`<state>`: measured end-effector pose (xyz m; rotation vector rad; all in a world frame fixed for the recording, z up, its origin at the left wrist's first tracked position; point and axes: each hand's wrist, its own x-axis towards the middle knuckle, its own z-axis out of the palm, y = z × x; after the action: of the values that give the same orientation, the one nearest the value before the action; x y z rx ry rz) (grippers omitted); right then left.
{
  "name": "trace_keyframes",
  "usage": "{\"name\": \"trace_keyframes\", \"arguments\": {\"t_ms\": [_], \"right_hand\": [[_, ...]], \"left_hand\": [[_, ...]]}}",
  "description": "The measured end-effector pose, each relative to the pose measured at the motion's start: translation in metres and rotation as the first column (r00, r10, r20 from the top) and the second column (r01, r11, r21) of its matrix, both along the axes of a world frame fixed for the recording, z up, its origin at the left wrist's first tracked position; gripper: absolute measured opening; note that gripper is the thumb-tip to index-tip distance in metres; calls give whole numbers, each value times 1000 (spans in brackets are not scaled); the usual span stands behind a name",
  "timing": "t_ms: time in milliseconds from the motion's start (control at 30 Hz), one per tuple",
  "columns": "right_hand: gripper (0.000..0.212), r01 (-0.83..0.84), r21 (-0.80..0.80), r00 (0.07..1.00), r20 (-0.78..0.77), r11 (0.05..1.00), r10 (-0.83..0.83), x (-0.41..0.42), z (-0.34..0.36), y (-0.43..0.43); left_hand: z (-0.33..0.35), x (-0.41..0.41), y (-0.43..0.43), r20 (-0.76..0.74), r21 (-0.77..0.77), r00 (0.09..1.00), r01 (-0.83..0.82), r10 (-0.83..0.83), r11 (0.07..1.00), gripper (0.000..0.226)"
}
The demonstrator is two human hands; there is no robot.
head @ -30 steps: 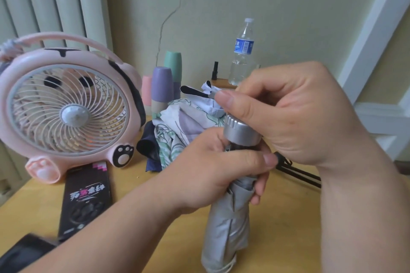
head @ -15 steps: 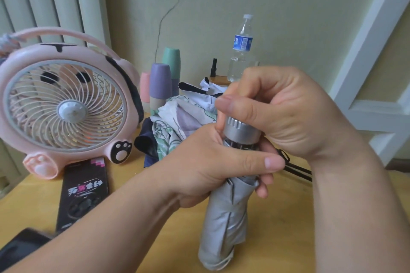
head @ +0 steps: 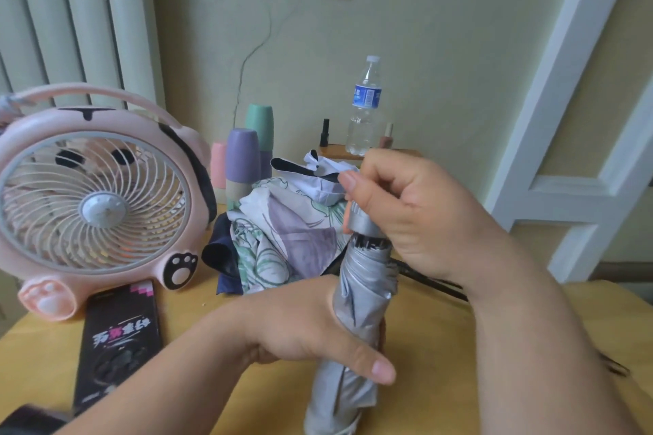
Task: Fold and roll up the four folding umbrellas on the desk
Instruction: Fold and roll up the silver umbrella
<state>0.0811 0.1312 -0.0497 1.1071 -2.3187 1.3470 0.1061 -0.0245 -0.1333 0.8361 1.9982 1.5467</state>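
Since the prev. frame, the left hand (head: 318, 335) had slid down from just under the end cap (head: 362, 224) to approx. mid-canopy of the silver umbrella (head: 364, 290). This exposed the rib tips below the cap. The right hand (head: 417, 212) had stayed on the cap.

Left hand: fingers and thumb were wrapped fully round the gathered silver fabric, clamped tight, w/ the thumb across the front.

Right hand: fingers were curled over the silver end cap, thumb bent across its top, grip closed on the cap.

Umbrella pos.: it was held near-upright, slightly tilted, over the desk (head: 441, 346) in front of the person. Whether its lower end touched the desk could not be told.

Other umbrellas: a floral umbrella (head: 282, 233) lay loose behind the hands, resting partly on a navy umbrella (head: 222, 258).

Containers:
- Water bottle (head: 365, 109): upright at the rear near the wall, cap on, clear. Fill level was not readable.
- Purple cup (head: 242, 159), green cup (head: 259, 124), pink cup (head: 218, 166): all closed-end up, between the pink fan (head: 95, 201) and the floral umbrella. Contents were hidden.
- Two small bottles (head: 324, 132) flanked the water bottle.

Misc.: a black box (head: 120, 339) lay flat on the desk just in front of the fan.
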Motion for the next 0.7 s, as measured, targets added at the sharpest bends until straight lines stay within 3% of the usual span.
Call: {"name": "trace_keyframes", "arguments": {"t_ms": [100,233,300,367,433,500,567,633,700], "right_hand": [[28,121,90,992,17,989,-123,5,-14,12],[15,386,-143,922,43,911,-384,0,-37,50],[15,525,-206,850,179,826,-496,-8,-55,68],[21,539,-245,806,426,806,-410,-15,-72,86],[30,426,-223,756,619,877,-210,-17,-84,102],[47,215,-99,698,711,972,-82,-15,-89,111],[53,23,81,721,689,996,-72,-10,-89,108],[46,-34,186,769,633,982,-94,-6,-86,102],[40,-45,90,772,635,995,-23,-5,-84,101]], "left_hand": [[-17,-4,6,56,69,997,-65,61,995,24],[-32,-4,16,85,11,996,25,-26,1000,20],[-30,-6,11,112,-16,993,-35,37,999,28],[-21,-10,-1,107,-40,979,-173,176,984,42],[-4,-11,-15,-64,-149,940,-342,336,928,49],[16,-7,-28,-253,-266,848,-523,465,809,44],[32,-2,-35,-370,-277,738,-668,565,691,46],[38,0,-30,-536,-149,550,-808,640,570,51],[35,-1,-19,-564,138,307,-880,767,454,62]]}}
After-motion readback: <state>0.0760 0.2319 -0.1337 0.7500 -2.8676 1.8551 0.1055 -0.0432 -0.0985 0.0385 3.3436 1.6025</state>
